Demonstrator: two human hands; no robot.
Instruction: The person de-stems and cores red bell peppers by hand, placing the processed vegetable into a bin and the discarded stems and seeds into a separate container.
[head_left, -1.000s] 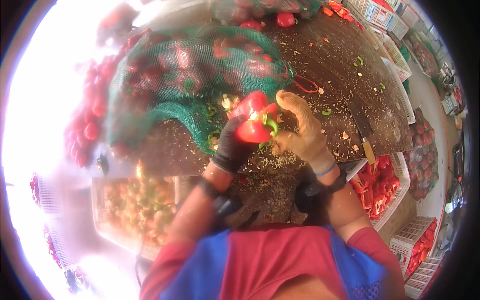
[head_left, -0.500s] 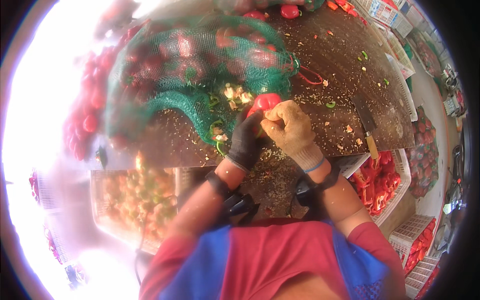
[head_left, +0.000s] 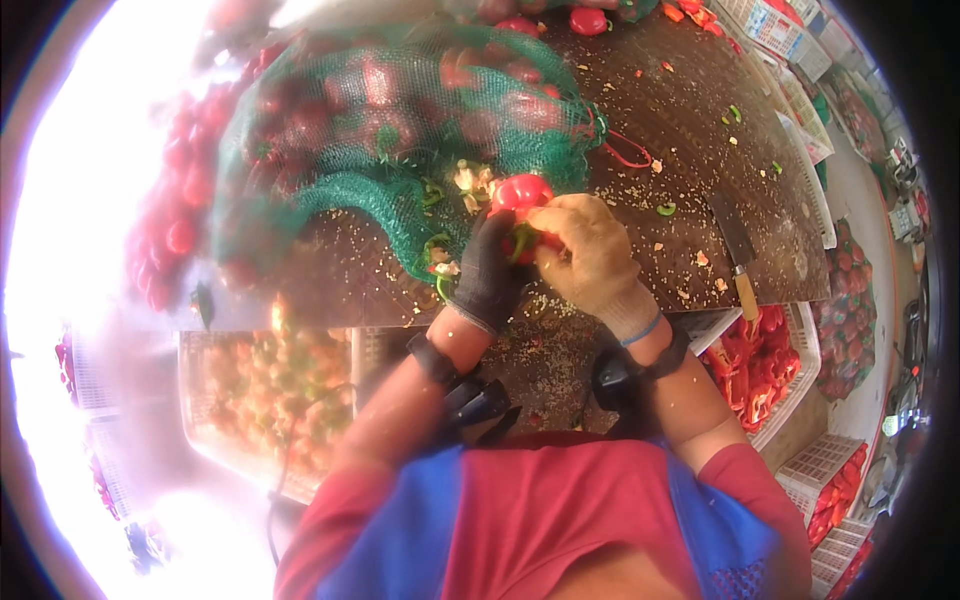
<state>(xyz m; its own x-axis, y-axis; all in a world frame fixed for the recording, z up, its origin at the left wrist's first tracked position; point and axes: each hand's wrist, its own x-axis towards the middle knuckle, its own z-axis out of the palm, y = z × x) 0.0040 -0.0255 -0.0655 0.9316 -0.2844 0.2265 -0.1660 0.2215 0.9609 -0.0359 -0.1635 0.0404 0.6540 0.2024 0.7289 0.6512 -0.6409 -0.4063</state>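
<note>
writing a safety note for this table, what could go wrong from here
The knife has its handle jutting past the edge of the table, above a crate of cut red peppers; a bump might drop it in. The red pepper in the left hand could slip onto the loose seeds.

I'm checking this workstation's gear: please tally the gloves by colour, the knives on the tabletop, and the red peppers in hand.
Dark glove: 1
Tan glove: 1
Knife: 1
Held red pepper: 1
Total: 4
</note>
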